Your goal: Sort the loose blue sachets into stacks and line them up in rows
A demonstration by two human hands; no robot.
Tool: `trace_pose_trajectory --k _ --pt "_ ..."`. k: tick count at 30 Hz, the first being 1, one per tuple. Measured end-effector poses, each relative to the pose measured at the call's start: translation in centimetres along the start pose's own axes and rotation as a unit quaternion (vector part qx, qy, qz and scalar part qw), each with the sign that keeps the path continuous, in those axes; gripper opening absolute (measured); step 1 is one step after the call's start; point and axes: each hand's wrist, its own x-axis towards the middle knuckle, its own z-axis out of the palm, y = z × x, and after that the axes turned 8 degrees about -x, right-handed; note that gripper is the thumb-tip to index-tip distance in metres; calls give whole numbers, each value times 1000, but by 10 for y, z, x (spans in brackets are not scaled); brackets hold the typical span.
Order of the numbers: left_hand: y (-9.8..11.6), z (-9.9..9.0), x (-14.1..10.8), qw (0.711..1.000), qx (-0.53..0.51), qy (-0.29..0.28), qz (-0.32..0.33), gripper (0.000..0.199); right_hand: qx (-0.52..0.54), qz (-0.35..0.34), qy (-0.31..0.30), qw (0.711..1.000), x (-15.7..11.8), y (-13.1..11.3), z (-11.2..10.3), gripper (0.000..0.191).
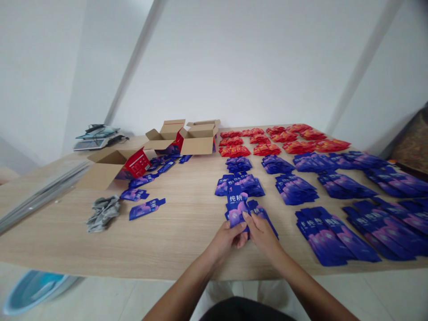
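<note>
Both hands meet near the table's front edge around one purple packet [236, 206] with white lettering. My left hand [228, 237] is closed on its lower left side, thumb on top. My right hand [261, 229] pinches its lower right side. Beneath and behind the held packet lie more purple packets [264, 214], partly covered by it and the hands. Just beyond is another small pile of purple packets [244, 183]. A single purple packet [146, 208] lies flat to the left.
Piles of purple packets [334, 236] and red packets [296, 147] cover the right side. Open cardboard boxes [197, 145], scattered purple packets, a grey crumpled cloth [103, 213], long strips [43, 196] and a scale [90, 144] are on the left. A blue basin [36, 290] stands on the floor.
</note>
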Motion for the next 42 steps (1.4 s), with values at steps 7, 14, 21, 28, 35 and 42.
trace_pose_trajectory --k 7,14,21,28,35,42 --pt "-7 -15 0 993 100 54 -22 58 63 11 -101 993 3 8 1 41" --pt "51 -126 -17 833 469 260 132 47 -309 -12 -22 951 3 4 -35 47" --pt "74 -264 -45 534 713 453 -29 49 -381 -180 9 907 -4 5 -12 43" --pt "30 -199 -34 580 758 296 -23 51 -410 -183 -22 894 -13 35 25 68" --pt "47 -153 -15 643 752 149 10 49 -392 -182 -27 901 -12 21 14 68" --pt "74 -172 2 700 699 134 -59 38 -300 -167 -8 939 -20 -3 2 52"
